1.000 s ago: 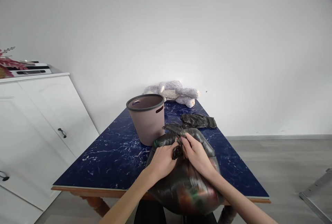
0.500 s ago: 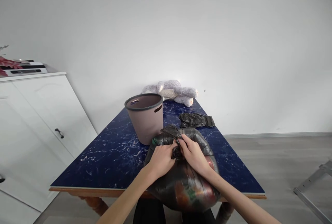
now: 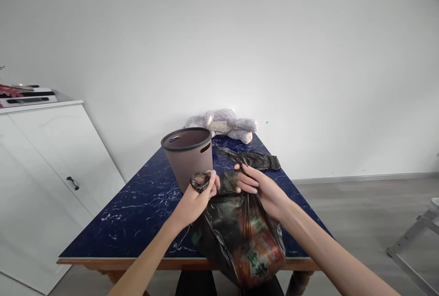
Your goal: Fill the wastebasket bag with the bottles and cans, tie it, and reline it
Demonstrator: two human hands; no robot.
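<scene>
A: Pale wall, blue marbled table. Bag's position?
B: Black plastic bag, below and between both hands, overlapping the near table edge; can't tell what bears its weight. Red and green print shows through.
A: Grip?
B: Left hand clenched on one gathered end; right hand pinching another, fingers curled. Held apart, likely to keep the ends separate and the film taut.
A: Beyond?
B: Taupe waste bin upright just past left hand, perhaps stood off for elbow room. Crumpled black plastic past right hand; grey plush toy farther, by the wall.
</scene>
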